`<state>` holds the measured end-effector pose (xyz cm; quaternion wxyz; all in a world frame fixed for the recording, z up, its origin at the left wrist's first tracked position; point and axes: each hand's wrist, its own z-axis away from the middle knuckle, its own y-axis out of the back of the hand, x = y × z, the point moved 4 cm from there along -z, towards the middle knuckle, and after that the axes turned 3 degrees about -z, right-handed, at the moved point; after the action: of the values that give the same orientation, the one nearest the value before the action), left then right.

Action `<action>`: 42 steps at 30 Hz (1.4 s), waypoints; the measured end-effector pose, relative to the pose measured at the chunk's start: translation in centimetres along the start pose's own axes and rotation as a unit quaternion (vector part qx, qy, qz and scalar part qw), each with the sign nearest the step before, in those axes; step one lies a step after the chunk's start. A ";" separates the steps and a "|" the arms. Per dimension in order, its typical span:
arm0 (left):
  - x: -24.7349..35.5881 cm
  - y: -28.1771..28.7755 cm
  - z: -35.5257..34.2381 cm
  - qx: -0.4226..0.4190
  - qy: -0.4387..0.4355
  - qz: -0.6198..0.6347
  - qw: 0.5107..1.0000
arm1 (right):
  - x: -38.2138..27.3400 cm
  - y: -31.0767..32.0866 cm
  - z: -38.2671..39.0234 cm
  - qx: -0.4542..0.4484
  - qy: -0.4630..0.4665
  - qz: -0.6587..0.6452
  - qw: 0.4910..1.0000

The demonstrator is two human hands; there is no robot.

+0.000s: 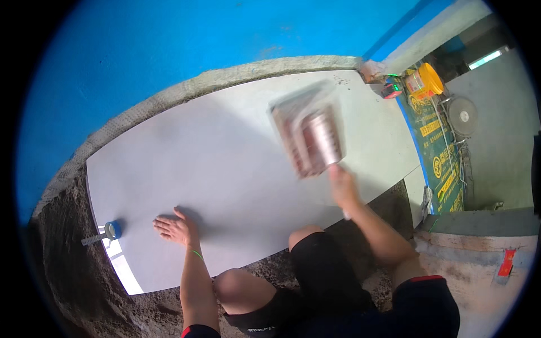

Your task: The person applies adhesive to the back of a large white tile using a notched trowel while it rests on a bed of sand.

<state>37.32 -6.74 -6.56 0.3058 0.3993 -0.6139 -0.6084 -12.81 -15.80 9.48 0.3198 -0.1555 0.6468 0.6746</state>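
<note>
A large pale tile (225,152) lies on a rough dark bed in front of me. My left hand (176,227) rests flat on its near left part, fingers spread and palm down, with nothing held. My right hand (344,188) is wrapped round the handle of a tile beater (310,132). The beater's broad square head, reddish-brown with a silvery part on top, is smeared by motion over the right half of the tile. Whether it touches the surface I cannot tell. On the tile's left edge sits a small blue round tool (112,230) with a grey strip.
A blue wall (186,39) with a rough lower strip runs along the far side. At the back right stand a red-and-black device with green light (391,88), a yellow bucket (426,80) and a round fan (462,116). Green printed sheeting (439,146) borders the tile; dark mortar (73,259) lies left.
</note>
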 end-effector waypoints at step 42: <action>-1.4 -0.6 -1.0 0.022 -0.025 0.027 0.999 | 1.6 11.2 1.8 -0.144 -0.196 -0.118 0.963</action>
<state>38.99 -6.01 -6.89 0.2973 0.3739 -0.6454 -0.5961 -20.73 -13.18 17.37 0.4921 -0.1399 0.4441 0.7356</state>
